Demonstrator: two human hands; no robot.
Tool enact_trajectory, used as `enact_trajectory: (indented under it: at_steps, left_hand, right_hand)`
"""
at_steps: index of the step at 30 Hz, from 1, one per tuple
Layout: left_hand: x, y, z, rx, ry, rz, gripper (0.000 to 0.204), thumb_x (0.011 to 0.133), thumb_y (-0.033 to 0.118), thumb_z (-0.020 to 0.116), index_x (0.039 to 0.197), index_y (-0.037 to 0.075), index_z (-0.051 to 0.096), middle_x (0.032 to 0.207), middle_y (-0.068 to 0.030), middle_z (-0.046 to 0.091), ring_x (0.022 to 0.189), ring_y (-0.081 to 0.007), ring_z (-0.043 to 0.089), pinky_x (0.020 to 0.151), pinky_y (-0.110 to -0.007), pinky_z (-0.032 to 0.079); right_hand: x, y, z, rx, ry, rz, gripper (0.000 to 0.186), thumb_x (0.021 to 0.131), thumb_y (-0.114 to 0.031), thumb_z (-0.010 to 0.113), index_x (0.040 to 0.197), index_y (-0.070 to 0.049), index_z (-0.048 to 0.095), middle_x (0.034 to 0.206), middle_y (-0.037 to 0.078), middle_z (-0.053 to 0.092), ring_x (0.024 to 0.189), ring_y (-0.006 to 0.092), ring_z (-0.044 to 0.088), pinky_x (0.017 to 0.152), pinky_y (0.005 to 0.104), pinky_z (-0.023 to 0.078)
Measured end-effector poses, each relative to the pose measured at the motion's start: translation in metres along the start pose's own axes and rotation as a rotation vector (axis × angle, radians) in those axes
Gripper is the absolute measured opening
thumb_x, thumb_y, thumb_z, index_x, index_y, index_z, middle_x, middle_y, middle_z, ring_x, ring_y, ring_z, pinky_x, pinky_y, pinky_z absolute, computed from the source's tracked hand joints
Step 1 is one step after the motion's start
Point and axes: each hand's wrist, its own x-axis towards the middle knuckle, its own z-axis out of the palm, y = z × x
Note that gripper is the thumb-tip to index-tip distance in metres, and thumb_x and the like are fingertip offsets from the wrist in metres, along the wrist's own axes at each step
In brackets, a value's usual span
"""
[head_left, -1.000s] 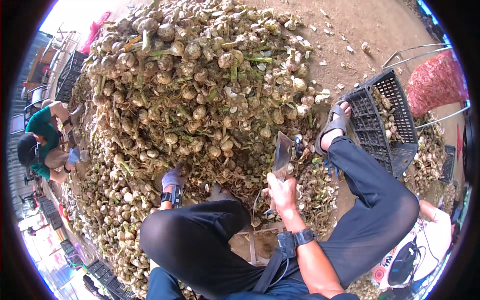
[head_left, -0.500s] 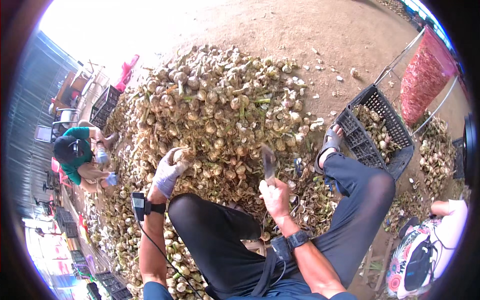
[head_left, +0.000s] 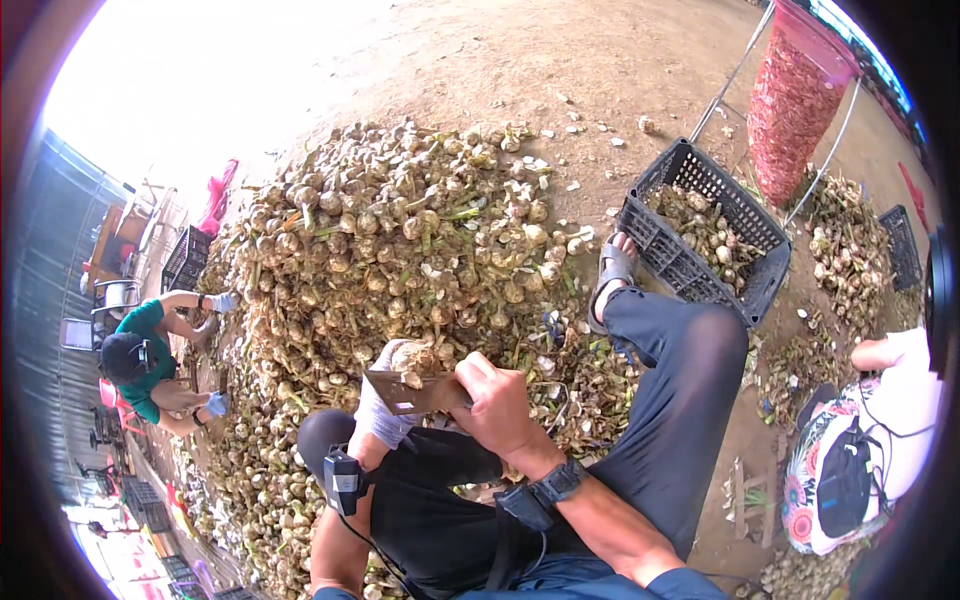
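My left hand point(head_left: 380, 405), in a pale glove, is closed round a garlic bulb point(head_left: 412, 357) in front of my knees. A broad-bladed knife point(head_left: 410, 392) lies across just below the bulb, its blade in front of part of the glove. My right hand point(head_left: 495, 405) is bare and wrapped round the knife's handle. Whether the blade touches the bulb I cannot tell. Beyond both hands spreads a large heap of garlic bulbs point(head_left: 370, 235), dry and brown with bits of green stalk.
Right of my sandalled foot stands a black plastic crate point(head_left: 660, 255) with garlic in it. Behind it a red mesh sack point(head_left: 795, 110) hangs on a metal frame. A person in green point(head_left: 145, 350) sits at the left. Another person in a patterned garment point(head_left: 840, 480) is at the lower right.
My hands have come together: the left moved in with the bulb, and the right swung the knife leftward until its blade lies across below the bulb. The whole view has shifted slightly.
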Motion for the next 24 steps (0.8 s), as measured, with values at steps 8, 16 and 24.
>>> enact_trajectory:
  at_steps: [8, 16, 24]
  left_hand:
    - [0.004, -0.008, 0.008, 0.089, -0.018, -0.070, 0.058, 0.075, 0.012, 0.082, 0.122, 0.004, 0.050, 0.103, -0.0051, 0.069, 0.094, -0.0156, 0.067, 0.082, -0.029, 0.054]
    - [0.011, -0.016, 0.021, 0.185, 0.055, 0.028, 0.038, 0.072, 0.011, 0.079, 0.105, 0.002, 0.061, 0.094, -0.0045, 0.070, 0.086, -0.0125, 0.067, 0.077, -0.028, 0.054]
    - [0.015, 0.034, 0.046, -0.331, 0.041, -0.140, 0.052, 0.074, 0.016, 0.071, 0.121, 0.000, 0.055, 0.100, -0.0008, 0.065, 0.096, -0.0084, 0.059, 0.089, -0.026, 0.048]
  right_hand:
    - [-0.008, 0.016, 0.018, -0.048, 0.025, 0.017, 0.022, 0.072, -0.018, 0.074, 0.082, -0.007, 0.057, 0.079, 0.011, 0.059, 0.063, 0.0320, 0.063, 0.053, 0.0409, 0.049]
    - [-0.012, 0.034, 0.031, -0.015, 0.100, 0.116, 0.017, 0.072, -0.010, 0.073, 0.079, -0.007, 0.058, 0.081, 0.012, 0.061, 0.064, 0.0355, 0.063, 0.055, 0.0416, 0.050]
    - [-0.054, 0.147, 0.052, 0.191, 0.289, 0.861, 0.021, 0.085, -0.017, 0.066, 0.069, -0.004, 0.062, 0.065, 0.009, 0.063, 0.050, 0.0206, 0.062, 0.048, 0.0356, 0.051]
